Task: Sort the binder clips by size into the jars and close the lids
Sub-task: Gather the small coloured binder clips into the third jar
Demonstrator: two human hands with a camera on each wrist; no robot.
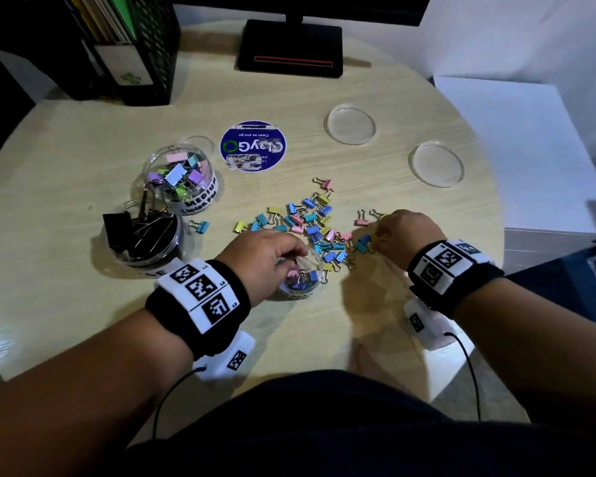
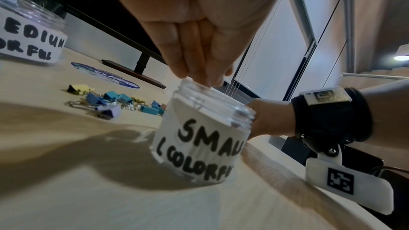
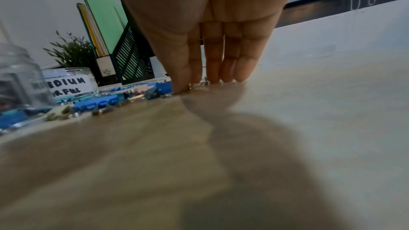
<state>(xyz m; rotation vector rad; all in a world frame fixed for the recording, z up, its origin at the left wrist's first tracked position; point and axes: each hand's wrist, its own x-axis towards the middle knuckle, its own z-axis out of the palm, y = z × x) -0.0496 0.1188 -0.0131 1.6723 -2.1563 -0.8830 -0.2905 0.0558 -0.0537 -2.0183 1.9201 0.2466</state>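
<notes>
Small-clip sorting in progress. Left hand (image 1: 265, 251), fingers bunched over the mouth of the clear plastic jar labelled SMALL (image 2: 203, 139); whether it grasps a clip cannot be told. Right hand (image 1: 405, 235) pinches a clip at the edge of the scattered pile of small pastel binder clips (image 1: 310, 223). Next move, likely: carry it to the jar.

The jar (image 2: 199, 139) under the left hand's fingertips carries a white label handwritten "SMALL COLORFU…", its end out of sight, another jar (image 3: 68, 81) reads "…EDIUM …ORFUL", and the round blue sticker (image 1: 253, 146) on the table reads "ClayGO" and "Clean as you go".
</notes>
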